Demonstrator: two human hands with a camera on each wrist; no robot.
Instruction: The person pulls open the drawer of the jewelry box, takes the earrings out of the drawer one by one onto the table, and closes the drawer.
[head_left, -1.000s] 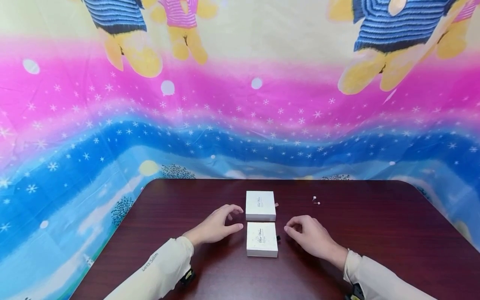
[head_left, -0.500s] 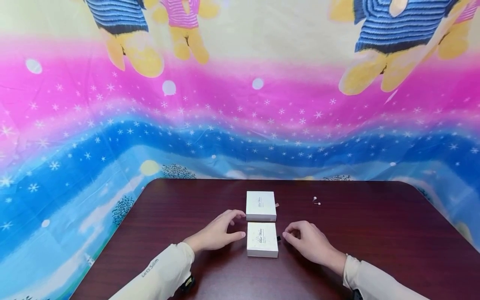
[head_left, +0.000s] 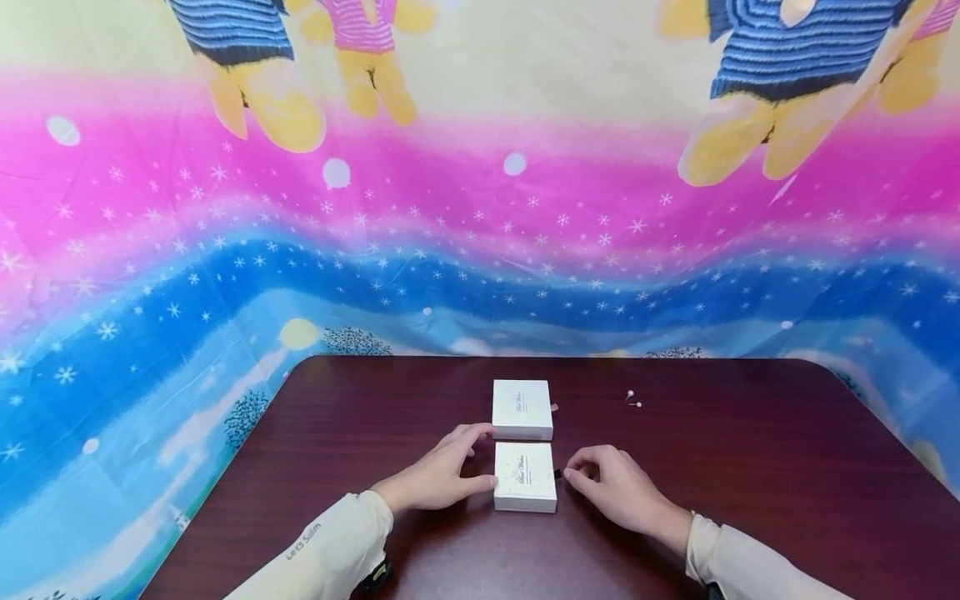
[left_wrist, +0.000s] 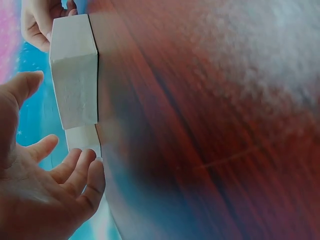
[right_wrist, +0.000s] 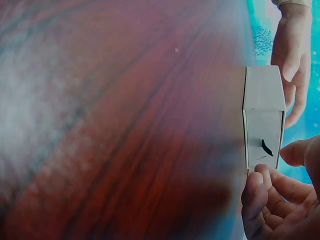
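Two white lidded-looking drawer boxes with printed lettering lie on the table, the near box (head_left: pixel 525 477) in front of the far box (head_left: pixel 521 408). A black ribbon tab (right_wrist: pixel 267 147) sticks out of the near box's right side. My left hand (head_left: pixel 438 473) is at the boxes' left, its thumb at the near box's side and its index finger by the far box; contact is hard to tell. My right hand (head_left: pixel 622 487) has its thumb and bent fingers close around the black tab, with a gap between thumb and index in the right wrist view.
A pair of small pearl-like studs with thin pins (head_left: pixel 634 400) lies on the dark red-brown table (head_left: pixel 750 467), back right of the boxes. The far box has a light brown tab (head_left: pixel 554 407) on its right. A patterned cloth (head_left: pixel 480 208) hangs behind the table.
My left hand has moved right and slightly nearer, its thumb reaching the near box's side. My right hand has shifted a little left, closer to the black tab. The boxes stay in place.
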